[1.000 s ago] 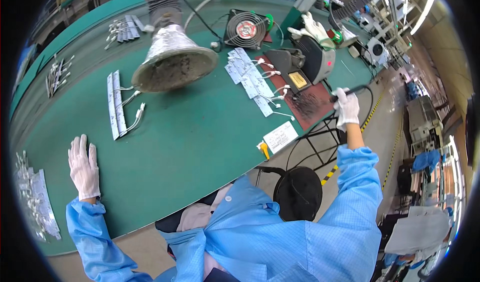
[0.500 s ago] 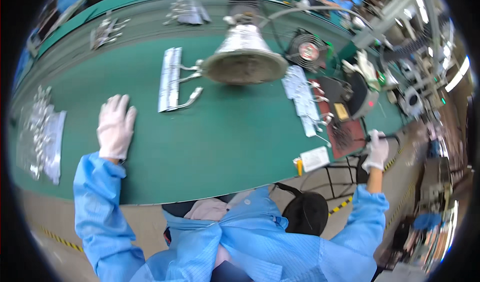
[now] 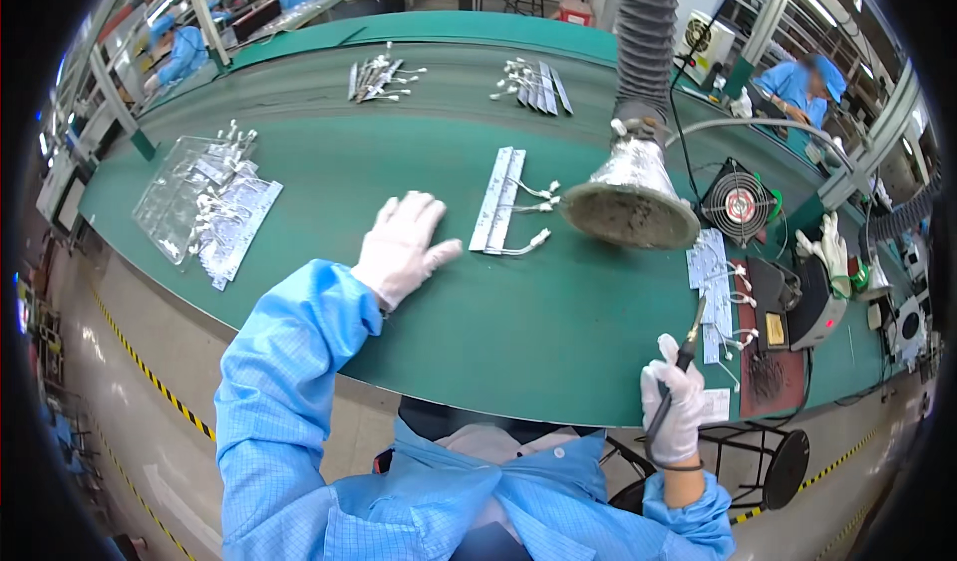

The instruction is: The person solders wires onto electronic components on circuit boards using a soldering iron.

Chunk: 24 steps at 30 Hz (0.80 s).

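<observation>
White-gloved, the left hand (image 3: 403, 247) lies open over the green tabletop (image 3: 558, 322), thumb spread, just left of a pair of pale strips (image 3: 491, 200) with white leads (image 3: 528, 246). The right hand (image 3: 675, 407) grips a soldering iron (image 3: 686, 355), right of that pair and closer to the tabletop's near edge (its tip (image 3: 700, 312) overlaps a strip cluster (image 3: 709, 252) in view; whether they touch, I cannot tell).

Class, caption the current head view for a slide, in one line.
At a green bench, the right hand holds a soldering iron; the gloved left hand is open near two pale strips.
</observation>
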Motion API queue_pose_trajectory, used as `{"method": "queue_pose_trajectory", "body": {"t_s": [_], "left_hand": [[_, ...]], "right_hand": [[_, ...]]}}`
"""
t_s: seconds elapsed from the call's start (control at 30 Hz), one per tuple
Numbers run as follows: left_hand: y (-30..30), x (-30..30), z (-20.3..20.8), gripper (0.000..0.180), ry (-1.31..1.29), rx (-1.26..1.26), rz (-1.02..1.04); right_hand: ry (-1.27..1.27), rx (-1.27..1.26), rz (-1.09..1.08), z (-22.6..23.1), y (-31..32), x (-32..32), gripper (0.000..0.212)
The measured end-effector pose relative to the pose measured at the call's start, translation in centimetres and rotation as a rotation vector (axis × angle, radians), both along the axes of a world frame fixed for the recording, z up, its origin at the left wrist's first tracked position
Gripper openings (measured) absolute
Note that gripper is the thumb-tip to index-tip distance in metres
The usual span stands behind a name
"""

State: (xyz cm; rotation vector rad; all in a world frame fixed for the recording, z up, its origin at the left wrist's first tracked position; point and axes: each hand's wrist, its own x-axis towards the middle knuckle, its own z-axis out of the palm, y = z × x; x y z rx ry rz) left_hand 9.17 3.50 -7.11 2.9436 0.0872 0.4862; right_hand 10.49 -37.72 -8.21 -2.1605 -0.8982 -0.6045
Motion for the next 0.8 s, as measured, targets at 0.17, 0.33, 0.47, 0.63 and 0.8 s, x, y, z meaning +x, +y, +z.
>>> {"method": "queue_pose_trajectory", "body": {"t_s": [0.17, 0.33, 0.47, 0.63, 0.8], "left_hand": [[-2.1, 3.3, 0.8, 0.057, 0.079, -0.084, -0.124], [-4.7, 5.5, 0.3, 0.056, 0.08, -0.091, -0.173], [-4.0, 8.3, 2.9, 0.062, -0.063, -0.083, -0.111], [0.3, 17.2, 3.5, 0.054, 0.061, -0.273, 0.091], [1.6, 30.4, 2.4, 0.044, 0.252, -0.318, 0.227]], "right_hand": [[-0.086, -0.196, -0.046, 0.8, 0.9, -0.9, 0.04], [-0.124, -0.234, -0.116, -0.1, 0.4, -0.6, 0.035], [-0.128, -0.255, -0.21, -0.9, 1.0, 0.2, 0.018], [-0.235, -0.261, -0.224, -0.6, 1.7, 0.4, 0.038], [-0.203, -0.294, -0.27, 1.5, 1.9, -0.1, 0.028]]}}
